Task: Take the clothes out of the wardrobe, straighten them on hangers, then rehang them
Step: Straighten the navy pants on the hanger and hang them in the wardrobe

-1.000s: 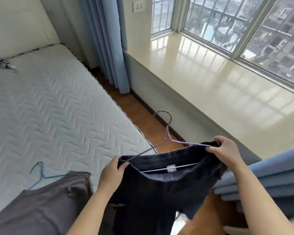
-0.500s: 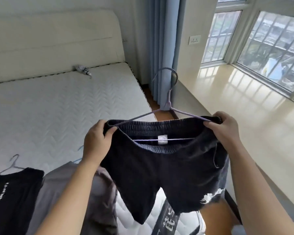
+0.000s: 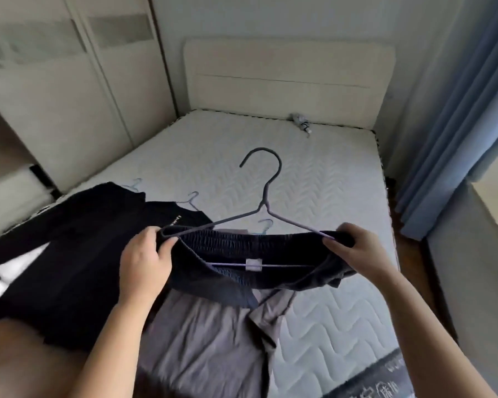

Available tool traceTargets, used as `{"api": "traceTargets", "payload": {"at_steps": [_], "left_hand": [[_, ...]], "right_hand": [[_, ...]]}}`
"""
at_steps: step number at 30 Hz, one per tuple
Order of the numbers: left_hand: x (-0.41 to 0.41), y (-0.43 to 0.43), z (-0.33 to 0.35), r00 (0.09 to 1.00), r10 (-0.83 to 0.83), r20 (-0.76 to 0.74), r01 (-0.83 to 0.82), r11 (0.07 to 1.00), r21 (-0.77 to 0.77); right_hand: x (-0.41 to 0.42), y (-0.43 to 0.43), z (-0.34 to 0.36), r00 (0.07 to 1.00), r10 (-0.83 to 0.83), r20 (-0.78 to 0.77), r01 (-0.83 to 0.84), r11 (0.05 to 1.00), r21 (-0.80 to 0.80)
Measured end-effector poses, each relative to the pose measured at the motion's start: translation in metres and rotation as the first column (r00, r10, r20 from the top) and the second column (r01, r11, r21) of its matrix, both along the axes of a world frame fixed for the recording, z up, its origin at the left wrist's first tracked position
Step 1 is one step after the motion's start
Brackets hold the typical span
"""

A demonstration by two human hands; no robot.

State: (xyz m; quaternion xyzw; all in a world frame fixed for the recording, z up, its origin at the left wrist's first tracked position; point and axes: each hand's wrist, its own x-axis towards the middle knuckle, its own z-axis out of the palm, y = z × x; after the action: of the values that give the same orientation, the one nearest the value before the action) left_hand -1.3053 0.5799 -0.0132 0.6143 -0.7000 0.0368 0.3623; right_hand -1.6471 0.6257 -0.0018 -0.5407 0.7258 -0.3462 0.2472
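I have turned from the window toward the bed (image 3: 328, 182) and wardrobe (image 3: 78, 104). Left hand (image 3: 144, 265) and right hand (image 3: 357, 251) each hold a pinching grip on a waistband end of the shorts (image 3: 213, 254), stretched on the hanger (image 3: 263, 206) above the bed; rehanging seems next.

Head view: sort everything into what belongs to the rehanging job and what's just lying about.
Job: dark shorts on the purple hanger, gripped by left hand and right hand; grey garment and black garments on the mattress; wardrobe.
Lying about: small grey object by the headboard; blue curtain.
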Motion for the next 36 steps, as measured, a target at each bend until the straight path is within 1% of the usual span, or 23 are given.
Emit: {"api": "traceTargets", "payload": {"at_steps": [3, 5, 7, 9, 10, 12, 13, 15, 16, 17, 19, 21, 22, 23, 27, 28, 31, 33, 36], "left_hand": [[0.094, 0.044, -0.01, 0.981, 0.193, 0.0, -0.193, 0.981, 0.036], [0.152, 0.081, -0.021, 0.954, 0.3, -0.015, -0.298, 0.952, 0.078], [0.208, 0.127, -0.03, 0.908, 0.412, -0.072, -0.396, 0.902, 0.17], [0.26, 0.179, -0.043, 0.806, 0.58, -0.119, -0.528, 0.795, 0.299], [0.285, 0.207, -0.05, 0.754, 0.648, -0.107, -0.594, 0.742, 0.309], [0.331, 0.264, -0.065, 0.671, 0.741, -0.035, -0.707, 0.653, 0.269], [0.343, 0.284, -0.071, 0.63, 0.776, -0.017, -0.747, 0.612, 0.262], [0.371, 0.331, -0.082, 0.516, 0.857, -0.003, -0.8, 0.483, 0.355], [0.385, 0.352, -0.088, 0.471, 0.882, 0.004, -0.818, 0.435, 0.376], [0.396, 0.369, -0.094, 0.443, 0.897, 0.012, -0.83, 0.405, 0.383], [0.413, 0.393, -0.102, 0.417, 0.909, 0.017, -0.83, 0.374, 0.414], [0.428, 0.403, -0.109, 0.373, 0.928, 0.023, -0.834, 0.324, 0.446], [0.436, 0.404, -0.112, 0.342, 0.939, 0.031, -0.839, 0.29, 0.461], [0.445, 0.404, -0.115, 0.317, 0.948, 0.038, -0.841, 0.262, 0.474], [0.492, 0.384, -0.124, 0.276, 0.961, -0.001, -0.844, 0.243, 0.479], [0.507, 0.374, -0.126, 0.277, 0.961, 0.005, -0.846, 0.242, 0.475], [0.558, 0.33, -0.124, 0.315, 0.948, 0.055, -0.84, 0.251, 0.482], [0.594, 0.291, -0.115, 0.334, 0.94, 0.069, -0.835, 0.261, 0.485], [0.643, 0.222, -0.1, 0.418, 0.906, 0.069, -0.82, 0.344, 0.457]], "right_hand": [[0.084, -0.005, -0.003, 0.971, 0.228, -0.071, -0.226, 0.974, 0.031], [0.143, -0.003, -0.01, 0.927, 0.367, -0.078, -0.362, 0.929, 0.077], [0.207, 0.005, -0.021, 0.867, 0.492, -0.083, -0.477, 0.866, 0.149], [0.269, 0.016, -0.033, 0.78, 0.623, -0.064, -0.601, 0.773, 0.204], [0.301, 0.022, -0.04, 0.72, 0.692, -0.048, -0.665, 0.708, 0.235], [0.366, 0.037, -0.056, 0.58, 0.814, 0.001, -0.773, 0.55, 0.316], [0.387, 0.043, -0.061, 0.532, 0.847, 0.018, -0.798, 0.494, 0.344], [0.443, 0.059, -0.073, 0.417, 0.908, 0.042, -0.841, 0.368, 0.396], [0.468, 0.064, -0.08, 0.365, 0.93, 0.04, -0.852, 0.317, 0.416], [0.491, 0.068, -0.085, 0.322, 0.946, 0.041, -0.86, 0.274, 0.43], [0.529, 0.07, -0.096, 0.243, 0.969, 0.04, -0.859, 0.195, 0.473], [0.562, 0.064, -0.11, 0.176, 0.984, 0.028, -0.839, 0.136, 0.527], [0.577, 0.059, -0.117, 0.155, 0.988, 0.018, -0.835, 0.121, 0.538], [0.594, 0.053, -0.125, 0.151, 0.988, 0.019, -0.839, 0.118, 0.532], [0.665, 0.024, -0.15, 0.182, 0.983, 0.01, -0.858, 0.154, 0.489], [0.684, 0.013, -0.156, 0.185, 0.983, 0.002, -0.861, 0.161, 0.483], [0.739, -0.029, -0.165, 0.174, 0.985, -0.008, -0.848, 0.154, 0.507], [0.767, -0.063, -0.164, 0.189, 0.981, -0.036, -0.824, 0.178, 0.538], [0.806, -0.117, -0.153, 0.233, 0.97, -0.068, -0.808, 0.232, 0.541]]}}
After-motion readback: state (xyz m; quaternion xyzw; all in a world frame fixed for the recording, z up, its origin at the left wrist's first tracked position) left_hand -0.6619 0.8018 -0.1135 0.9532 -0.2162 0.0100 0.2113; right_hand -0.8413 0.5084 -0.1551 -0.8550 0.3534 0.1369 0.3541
